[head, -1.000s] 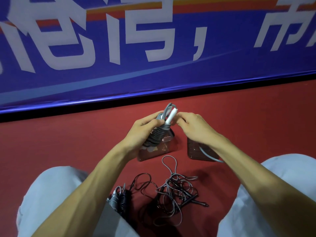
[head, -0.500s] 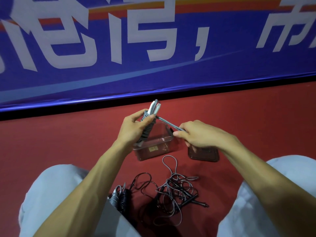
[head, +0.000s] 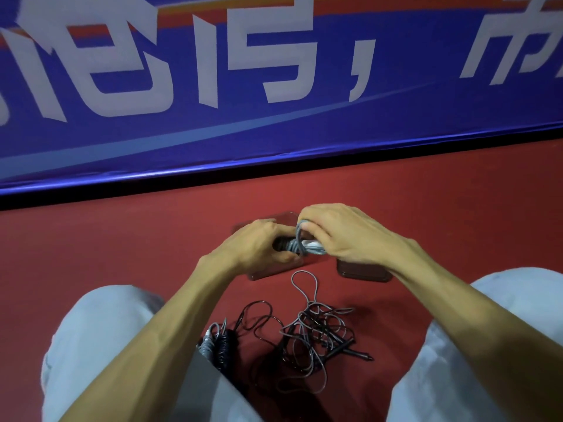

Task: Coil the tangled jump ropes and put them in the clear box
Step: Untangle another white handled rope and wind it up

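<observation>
Both hands meet over the clear box [head: 275, 271], which sits on the red floor and is mostly hidden by them. My left hand [head: 259, 246] grips the dark end of a coiled grey jump rope [head: 300, 243]. My right hand [head: 338, 233] curls over the rope's white handle end from the right. The bundle lies level with the box's opening; whether it touches the box I cannot tell. A tangle of grey and black ropes [head: 316, 336] lies on the floor between my knees. A coiled bundle [head: 217, 342] rests by my left leg.
The box's lid [head: 364, 272] lies flat on the floor just right of the box. A blue banner wall [head: 274, 117] stands close behind. My knees in light trousers [head: 100, 330] flank the tangle on both sides.
The hands have come down from chest height to the box. The loose strand my right hand pulled out is now wound in, and both hands close on the bundle.
</observation>
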`<control>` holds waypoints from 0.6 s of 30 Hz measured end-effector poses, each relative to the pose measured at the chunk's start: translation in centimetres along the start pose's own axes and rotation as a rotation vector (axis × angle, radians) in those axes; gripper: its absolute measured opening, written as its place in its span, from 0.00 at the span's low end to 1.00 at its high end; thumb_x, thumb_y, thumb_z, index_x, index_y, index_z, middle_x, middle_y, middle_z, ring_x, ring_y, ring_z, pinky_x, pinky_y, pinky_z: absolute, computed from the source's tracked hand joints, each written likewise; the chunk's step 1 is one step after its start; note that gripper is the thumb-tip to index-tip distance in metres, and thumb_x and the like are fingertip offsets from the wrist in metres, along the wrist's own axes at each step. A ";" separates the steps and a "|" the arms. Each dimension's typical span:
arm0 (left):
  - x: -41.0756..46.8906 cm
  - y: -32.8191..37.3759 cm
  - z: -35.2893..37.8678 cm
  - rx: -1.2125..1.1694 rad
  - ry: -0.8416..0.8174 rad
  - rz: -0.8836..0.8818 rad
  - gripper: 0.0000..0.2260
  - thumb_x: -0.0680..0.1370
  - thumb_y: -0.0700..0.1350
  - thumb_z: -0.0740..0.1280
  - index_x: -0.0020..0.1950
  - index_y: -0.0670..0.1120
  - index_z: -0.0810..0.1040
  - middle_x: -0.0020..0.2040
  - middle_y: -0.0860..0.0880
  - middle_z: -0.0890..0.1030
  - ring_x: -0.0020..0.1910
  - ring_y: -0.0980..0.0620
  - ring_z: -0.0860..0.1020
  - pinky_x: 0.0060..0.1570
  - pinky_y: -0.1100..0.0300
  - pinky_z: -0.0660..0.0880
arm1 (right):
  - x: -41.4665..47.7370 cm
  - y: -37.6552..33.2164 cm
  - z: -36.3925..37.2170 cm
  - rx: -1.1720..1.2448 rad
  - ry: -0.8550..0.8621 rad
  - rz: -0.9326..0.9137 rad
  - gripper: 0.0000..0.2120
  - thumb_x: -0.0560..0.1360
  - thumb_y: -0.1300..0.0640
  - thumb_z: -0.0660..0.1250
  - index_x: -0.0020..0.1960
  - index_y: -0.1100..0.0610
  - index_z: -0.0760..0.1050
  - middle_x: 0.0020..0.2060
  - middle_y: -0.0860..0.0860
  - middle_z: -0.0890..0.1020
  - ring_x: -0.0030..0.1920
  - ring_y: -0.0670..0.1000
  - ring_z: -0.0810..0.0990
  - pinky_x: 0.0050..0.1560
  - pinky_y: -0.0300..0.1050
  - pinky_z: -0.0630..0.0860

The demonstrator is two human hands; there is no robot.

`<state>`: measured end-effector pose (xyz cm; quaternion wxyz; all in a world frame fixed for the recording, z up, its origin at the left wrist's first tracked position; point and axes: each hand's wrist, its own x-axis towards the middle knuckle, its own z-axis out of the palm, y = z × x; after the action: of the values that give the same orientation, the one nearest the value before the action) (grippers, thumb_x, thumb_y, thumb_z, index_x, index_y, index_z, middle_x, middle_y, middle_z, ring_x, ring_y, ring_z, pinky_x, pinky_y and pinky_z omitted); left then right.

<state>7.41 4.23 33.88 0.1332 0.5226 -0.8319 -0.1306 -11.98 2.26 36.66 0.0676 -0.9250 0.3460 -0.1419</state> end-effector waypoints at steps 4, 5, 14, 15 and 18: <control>-0.2 1.1 0.5 -0.156 -0.016 0.002 0.14 0.70 0.63 0.72 0.51 0.59 0.81 0.32 0.53 0.75 0.33 0.55 0.71 0.37 0.54 0.71 | 0.5 1.0 0.6 0.081 0.151 0.060 0.07 0.79 0.53 0.59 0.46 0.49 0.75 0.44 0.45 0.80 0.48 0.52 0.78 0.47 0.54 0.75; -0.2 1.4 0.5 -0.228 -0.010 -0.027 0.13 0.68 0.65 0.72 0.48 0.61 0.82 0.29 0.55 0.73 0.30 0.56 0.69 0.34 0.57 0.68 | 0.6 1.3 0.8 0.131 0.185 0.085 0.07 0.77 0.52 0.60 0.45 0.49 0.76 0.43 0.45 0.81 0.46 0.51 0.78 0.47 0.54 0.76; -0.1 2.7 0.2 -0.786 0.133 -0.097 0.06 0.74 0.49 0.74 0.49 0.57 0.85 0.40 0.52 0.79 0.39 0.54 0.73 0.42 0.57 0.70 | 0.5 3.4 0.3 0.298 0.340 0.358 0.17 0.76 0.47 0.67 0.31 0.53 0.76 0.23 0.50 0.72 0.30 0.49 0.68 0.34 0.47 0.65; -0.1 2.9 -0.1 -0.857 0.171 -0.103 0.06 0.74 0.46 0.73 0.49 0.57 0.85 0.42 0.50 0.81 0.40 0.53 0.75 0.43 0.57 0.71 | 0.6 3.4 0.4 0.284 0.315 0.375 0.18 0.78 0.49 0.64 0.31 0.54 0.74 0.24 0.50 0.71 0.32 0.51 0.70 0.35 0.48 0.66; 0.0 3.2 -0.8 -0.981 0.327 -0.173 0.07 0.76 0.42 0.71 0.50 0.54 0.83 0.41 0.52 0.83 0.37 0.57 0.80 0.38 0.64 0.76 | 0.6 2.4 0.7 0.227 0.198 0.397 0.20 0.81 0.51 0.56 0.32 0.53 0.71 0.32 0.58 0.80 0.39 0.60 0.79 0.41 0.53 0.74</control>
<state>5.01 5.55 35.75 0.4790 0.4792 -0.5951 -0.4322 -12.79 0.09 35.60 0.1633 -0.8070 0.5076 -0.2539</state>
